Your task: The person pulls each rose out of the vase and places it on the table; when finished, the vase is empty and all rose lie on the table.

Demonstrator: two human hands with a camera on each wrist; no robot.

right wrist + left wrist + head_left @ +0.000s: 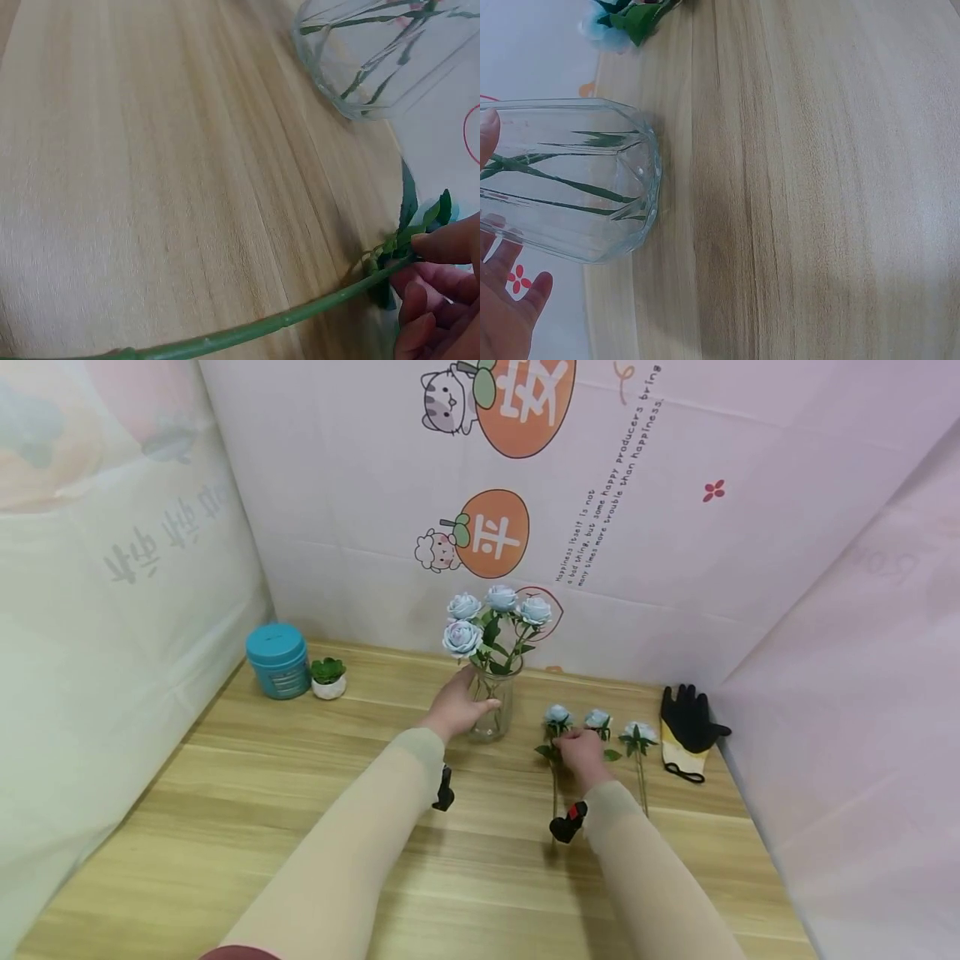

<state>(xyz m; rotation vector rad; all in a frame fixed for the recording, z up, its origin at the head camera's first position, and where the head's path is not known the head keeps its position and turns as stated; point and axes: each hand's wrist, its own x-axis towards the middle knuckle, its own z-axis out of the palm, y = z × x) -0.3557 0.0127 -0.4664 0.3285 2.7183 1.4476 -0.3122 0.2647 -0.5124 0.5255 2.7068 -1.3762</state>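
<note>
across the lower frame of the head view spreads the wood-grain worktop (225, 814), where a glass vase (503, 713) stands at centre with four pale blue roses (462, 638) in it. the left hand (456, 707) has its grip clamped round the vase's side; right of centre, the right hand (584, 755) has its grip pinched on the stem (285, 319) of a single rose (557, 716), two loose roses (640, 732) lying to its right.

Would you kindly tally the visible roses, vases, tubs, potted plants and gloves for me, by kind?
Glass vase: 1
Blue roses: 7 (4 in the vase, 3 outside)
Blue tub: 1
Potted plant: 1
Glove: 1
Total: 11
</note>
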